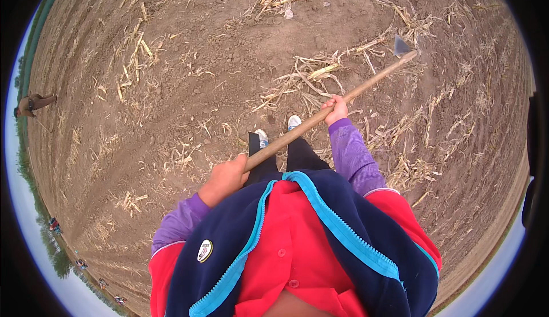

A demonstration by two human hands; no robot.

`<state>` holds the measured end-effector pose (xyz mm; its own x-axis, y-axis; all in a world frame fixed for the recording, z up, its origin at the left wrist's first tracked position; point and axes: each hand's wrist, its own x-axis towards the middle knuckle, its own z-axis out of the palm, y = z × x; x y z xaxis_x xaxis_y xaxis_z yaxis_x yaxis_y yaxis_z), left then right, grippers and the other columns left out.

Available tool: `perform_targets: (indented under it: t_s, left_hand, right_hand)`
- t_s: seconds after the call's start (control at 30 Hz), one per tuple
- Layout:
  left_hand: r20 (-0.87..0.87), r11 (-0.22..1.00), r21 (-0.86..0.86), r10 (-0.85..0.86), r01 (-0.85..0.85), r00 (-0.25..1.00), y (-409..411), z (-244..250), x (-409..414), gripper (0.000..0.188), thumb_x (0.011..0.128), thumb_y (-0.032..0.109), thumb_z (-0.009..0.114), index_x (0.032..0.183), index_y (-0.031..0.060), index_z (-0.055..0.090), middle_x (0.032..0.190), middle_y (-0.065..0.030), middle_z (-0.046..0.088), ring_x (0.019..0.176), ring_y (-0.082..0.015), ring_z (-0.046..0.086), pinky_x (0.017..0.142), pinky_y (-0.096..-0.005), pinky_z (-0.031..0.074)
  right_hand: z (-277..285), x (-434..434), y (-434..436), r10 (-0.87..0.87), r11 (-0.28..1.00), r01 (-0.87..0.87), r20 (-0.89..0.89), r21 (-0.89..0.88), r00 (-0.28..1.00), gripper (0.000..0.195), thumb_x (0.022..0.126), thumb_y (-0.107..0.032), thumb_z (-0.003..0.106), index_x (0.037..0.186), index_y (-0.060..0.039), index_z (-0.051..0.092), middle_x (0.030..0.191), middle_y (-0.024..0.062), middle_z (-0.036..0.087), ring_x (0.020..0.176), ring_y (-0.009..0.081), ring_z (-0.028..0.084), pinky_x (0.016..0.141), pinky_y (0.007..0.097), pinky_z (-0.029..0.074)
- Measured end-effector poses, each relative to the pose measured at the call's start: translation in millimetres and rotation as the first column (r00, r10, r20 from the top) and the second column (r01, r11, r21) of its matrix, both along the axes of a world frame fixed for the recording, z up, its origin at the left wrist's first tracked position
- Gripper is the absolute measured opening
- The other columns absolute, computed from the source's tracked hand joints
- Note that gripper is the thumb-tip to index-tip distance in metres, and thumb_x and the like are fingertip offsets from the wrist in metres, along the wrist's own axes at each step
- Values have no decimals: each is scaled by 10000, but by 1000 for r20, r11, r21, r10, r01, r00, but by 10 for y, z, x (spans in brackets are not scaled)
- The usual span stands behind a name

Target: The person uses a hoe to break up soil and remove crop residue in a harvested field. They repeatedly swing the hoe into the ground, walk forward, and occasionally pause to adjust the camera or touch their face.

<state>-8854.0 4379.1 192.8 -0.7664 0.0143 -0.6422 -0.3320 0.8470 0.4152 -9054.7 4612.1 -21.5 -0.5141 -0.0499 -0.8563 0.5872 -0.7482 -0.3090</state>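
Observation:
Both my hands grip the long wooden handle [296, 134] of a hoe, which slants from my waist up to the right. My left hand [226, 177] closes around the handle's near end, by my left thigh. Farther along the handle, my right hand [336, 109] holds it in front of my right shoe [294, 122]. At the far end, the grey metal hoe blade [401, 46] points up beside dry corn stalks [418, 29]. Whether the blade touches the soil, I cannot tell.
Dry corn stalks and leaves [315, 74] lie on the brown soil before my feet, with more scattered stalks [138, 59] at the left. A person [34, 103] stands bent over at the far left. Several other people [55, 225] are at the field's lower left edge.

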Motion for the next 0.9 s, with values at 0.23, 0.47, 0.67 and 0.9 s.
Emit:
perform_targets:
  t_s: [0.23, 0.47, 0.67, 0.9]
  left_hand:
    - [199, 937, -348, 84, -9, 976, -329, 1052, 1169, 227, 658, 185, 566, 713, 37, 404, 534, -166, 512, 514, -335, 534, 461, -419, 428]
    - [122, 965, -261, 42, -8, 992, -416, 838, 1261, 247, 639, 198, 594, 749, 51, 427, 543, -156, 517, 521, -334, 531, 471, -409, 432]
    - [11, 989, -146, -27, 28, 1000, -620, 190, 1148, 293, 631, 226, 619, 788, 59, 437, 577, -149, 534, 565, -329, 542, 510, -410, 434]
    - [-367, 992, 18, -106, 121, 924, -199, -819, 282, 233, 650, 205, 591, 776, 77, 442, 632, -121, 547, 607, -295, 551, 516, -391, 431]
  right_hand:
    - [-14, 1676, -1259, 404, 879, -198, 456, -434, 793, 90, 706, -87, 473, 680, -73, 388, 470, 50, 368, 457, 202, 399, 510, 389, 402]
    - [70, 1479, -1091, 383, 896, -238, 379, -376, 842, 121, 720, -107, 470, 637, -61, 396, 527, 84, 395, 501, 238, 405, 553, 379, 398]
    - [-69, 1116, -672, 176, 972, -115, 310, -203, 934, 130, 712, -105, 478, 623, -72, 390, 504, 54, 369, 469, 201, 397, 519, 370, 392]
    - [887, 150, 402, -108, 987, 113, -53, 111, 993, 153, 711, -93, 473, 600, -97, 367, 502, 12, 368, 450, 140, 383, 484, 310, 381]
